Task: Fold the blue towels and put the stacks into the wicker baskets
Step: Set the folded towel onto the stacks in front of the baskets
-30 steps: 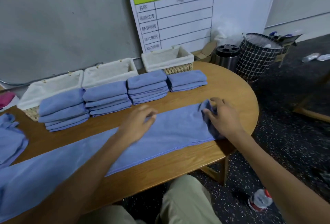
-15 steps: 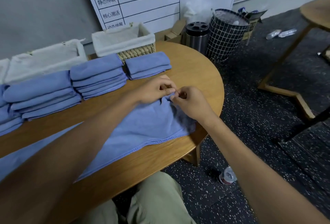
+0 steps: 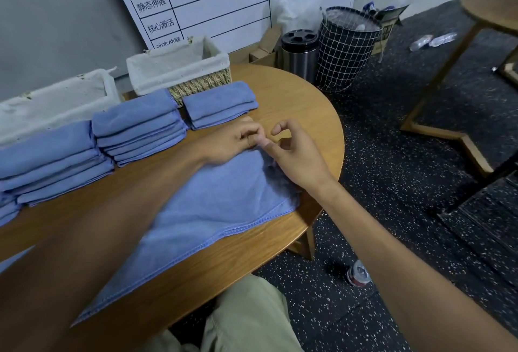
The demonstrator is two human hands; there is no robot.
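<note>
A long blue towel (image 3: 213, 203) lies flat along the wooden table (image 3: 297, 99), its right end near the table's rounded edge. My left hand (image 3: 232, 141) has its fingers curled on the towel's far right corner and pinches it. Just right of it, my right hand (image 3: 297, 155) hovers with its thumb by the same corner and its index finger lifted off, holding nothing. Behind the hands stand three stacks of folded blue towels (image 3: 134, 124), (image 3: 221, 105), (image 3: 50, 155). Two cloth-lined wicker baskets (image 3: 179, 71), (image 3: 56, 105) stand behind the stacks with nothing seen in them.
A whiteboard chart (image 3: 196, 1) leans on the wall behind the baskets. Beyond the table's right end stand a metal canister (image 3: 300, 54) and a black wire-grid bin (image 3: 347, 49). A bottle (image 3: 358, 273) lies on the speckled floor. Another wooden table (image 3: 493, 1) stands far right.
My left hand came across from the towel's middle to its right corner, where both hands met. My right hand's index finger has since lifted off the corner. The view shifted right and down.
</note>
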